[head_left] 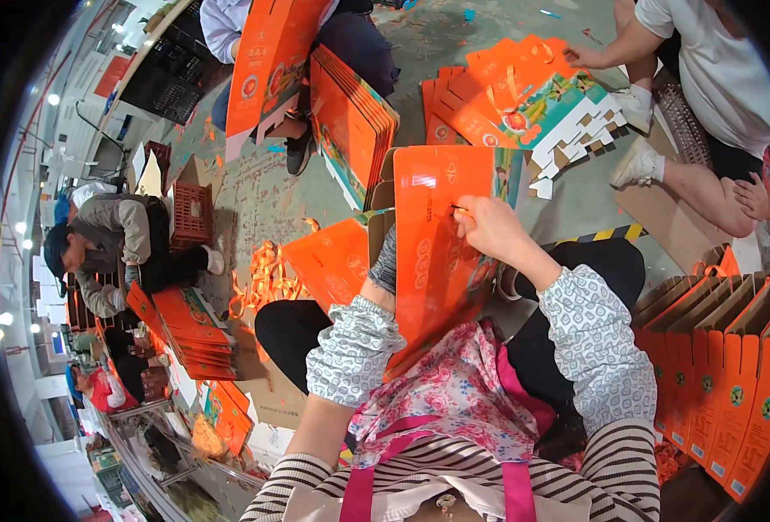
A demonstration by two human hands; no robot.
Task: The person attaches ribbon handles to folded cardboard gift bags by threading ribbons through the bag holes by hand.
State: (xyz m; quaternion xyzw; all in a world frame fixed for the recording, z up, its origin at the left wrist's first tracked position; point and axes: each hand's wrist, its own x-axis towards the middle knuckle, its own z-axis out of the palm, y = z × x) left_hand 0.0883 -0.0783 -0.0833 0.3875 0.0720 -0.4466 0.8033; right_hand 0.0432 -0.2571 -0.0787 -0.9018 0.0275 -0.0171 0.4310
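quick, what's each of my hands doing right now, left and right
Left hand: in a grey glove, mostly hidden behind the orange carton; grip cannot be told.
Right hand: bare, fingers pinched at a slot on the carton's face.

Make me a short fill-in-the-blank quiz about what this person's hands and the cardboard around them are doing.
1. The right hand pinches a thin handle strip against the front of a flat carton coloured ____.
2. The left hand is mostly hidden ____ that carton.
3. The row of finished boxes stands on the person's ____ side.
4. Loose orange ribbons lie on the ____.

Missing words: orange; behind; right; floor
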